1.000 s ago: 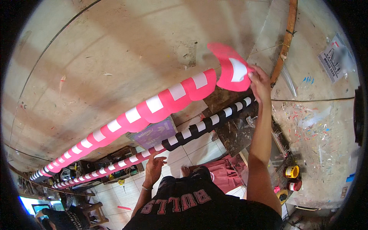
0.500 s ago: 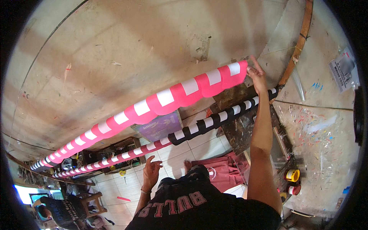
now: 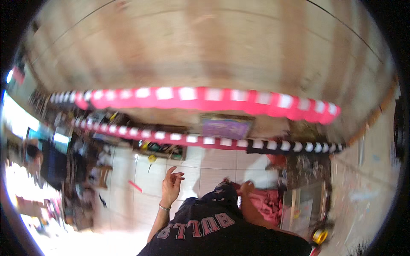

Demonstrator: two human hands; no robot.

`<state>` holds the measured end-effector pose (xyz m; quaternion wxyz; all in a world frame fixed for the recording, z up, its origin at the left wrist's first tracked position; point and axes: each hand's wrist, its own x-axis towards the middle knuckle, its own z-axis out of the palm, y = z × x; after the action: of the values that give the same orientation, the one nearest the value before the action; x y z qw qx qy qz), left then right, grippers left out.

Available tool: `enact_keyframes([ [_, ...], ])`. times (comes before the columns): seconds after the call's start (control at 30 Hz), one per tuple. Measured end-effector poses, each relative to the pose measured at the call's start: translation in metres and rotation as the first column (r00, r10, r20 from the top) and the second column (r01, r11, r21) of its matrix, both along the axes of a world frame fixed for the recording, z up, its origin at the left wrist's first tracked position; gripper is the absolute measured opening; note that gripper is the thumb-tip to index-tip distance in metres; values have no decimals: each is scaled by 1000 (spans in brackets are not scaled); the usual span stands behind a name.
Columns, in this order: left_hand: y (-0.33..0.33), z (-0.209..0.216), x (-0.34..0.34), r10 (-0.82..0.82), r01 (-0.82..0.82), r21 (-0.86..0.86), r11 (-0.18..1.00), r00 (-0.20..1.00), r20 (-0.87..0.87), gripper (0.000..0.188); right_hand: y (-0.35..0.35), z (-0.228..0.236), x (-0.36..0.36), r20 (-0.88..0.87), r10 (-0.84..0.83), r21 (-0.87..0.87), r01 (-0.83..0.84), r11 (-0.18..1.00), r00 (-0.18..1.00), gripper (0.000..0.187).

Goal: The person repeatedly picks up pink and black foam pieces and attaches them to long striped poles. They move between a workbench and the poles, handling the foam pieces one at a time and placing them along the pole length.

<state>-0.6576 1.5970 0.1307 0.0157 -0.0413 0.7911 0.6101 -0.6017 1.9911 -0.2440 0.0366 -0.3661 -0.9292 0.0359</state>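
Upper row of bright pink, scalloped sheet pieces with white patches (image 3: pixel 247 105): looks filled along its length, pieces side by side or overlapping, short black stretch at its left end, pink out to the right end. Lower row of dark pink and black pieces with white patches (image 3: pixel 218 144): also looks filled, black part to the right. No gap made out in either; blur hides piece edges. Judging by this, laying-out is well advanced, maybe complete; cannot tell if any piece is left to add.

Left hand (image 3: pixel 172 184): raised, fingers loosely bent and apart, no object seen in it, touching neither row. Lower row is beyond it, upper row farther beyond.

Right hand (image 3: pixel 245 188): low, by the wearer's leg, well apart from both rows. Small and blurred; no held piece visible, but cannot tell how far open, or whether it touches the dark red cloth (image 3: pixel 265 202) just beside it.

Other: purple rectangular panel (image 3: pixel 226 129) between the rows, beyond and right of left hand; thin red strip (image 3: pixel 135 186) on the pale tiled floor, left of left hand.
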Motion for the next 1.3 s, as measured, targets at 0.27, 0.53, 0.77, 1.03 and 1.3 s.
enact_keyframes([
  [0.27, -210, 5, 155, 518, -516, -42, 855, 855, 25, 35, -244, 51, -57, 28, 247, -797, -127, 590, 968, 16],
  [0.53, -361, -15, 249, 840, -831, 177, 528, 541, 37, 29, -462, 84, -133, 237, 602, -873, -104, 476, 763, 17],
  [0.77, -456, -219, 434, 938, -962, -220, 163, 82, 337, 31, -741, 41, -85, 251, 824, -881, -233, 412, 508, 14],
  [1.03, -411, -251, 609, 268, -847, -134, -515, -308, 913, 31, -1107, 143, 52, -100, 990, -965, -234, -122, -104, 22],
  [1.3, -553, -298, 640, 314, -832, 0, -555, -210, 926, 27, -1258, 123, 132, 69, 980, -955, -297, 11, -186, 15],
])
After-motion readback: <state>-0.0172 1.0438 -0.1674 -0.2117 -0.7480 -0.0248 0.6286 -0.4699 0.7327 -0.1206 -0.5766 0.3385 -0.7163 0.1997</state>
